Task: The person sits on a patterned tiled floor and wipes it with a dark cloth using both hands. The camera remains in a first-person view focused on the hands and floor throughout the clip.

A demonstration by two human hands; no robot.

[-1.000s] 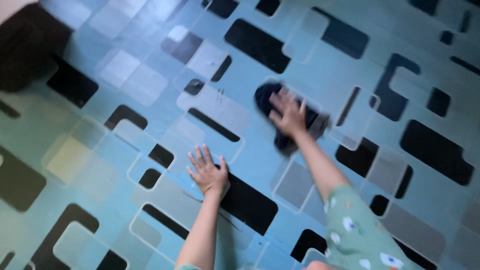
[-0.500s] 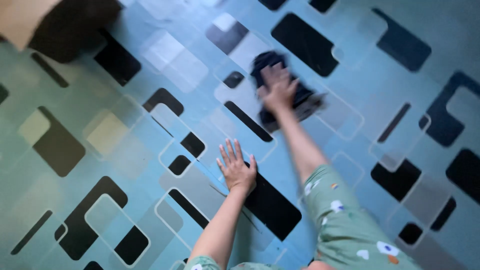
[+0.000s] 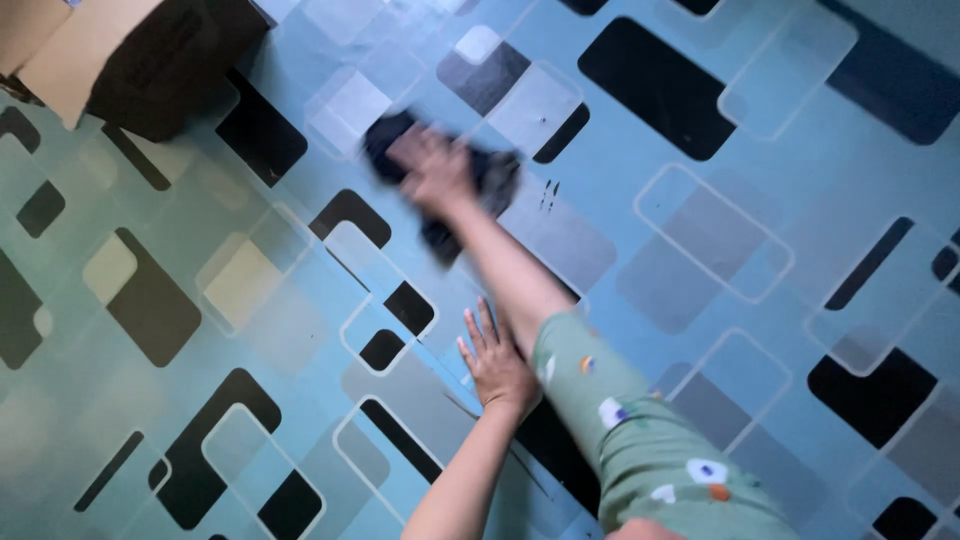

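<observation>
The right hand (image 3: pixel 432 168) presses down on a dark cloth (image 3: pixel 478 185), palm flat over the bunched middle and fingers spread rather than curled, so this reads as a pinning press more than a closed grip; motion blur hides whether any fingertip hooks an edge, and I cannot tell; the cloth lies crumpled on the floor (image 3: pixel 690 150), up toward the far side of the view, spilling out past the hand on its right and trailing a dark fold below the wrist; it looks soft, limp and light, likely to fold and slide readily on that smooth patterned surface, not fragile at all; the best hold, by my judgement, is right where the palm sits, on the thick gathered centre, since a loose corner would just drag and flop; out from there, the right arm runs long and nearly straight, reaching away from the body, with a green sleeve (image 3: pixel 650 450) dotted in small coloured shapes covering the upper part near the bottom edge; the left hand (image 3: pixel 495 365) is planted bare on the floor closer in, fingers fanned and empty, holding nothing, its forearm rising steeply toward the camera like a prop; the two hands sit apart, the left just beside the right forearm; a cardboard box (image 3: pixel 80 50) rests in the far left corner, well apart from the cloth.
</observation>
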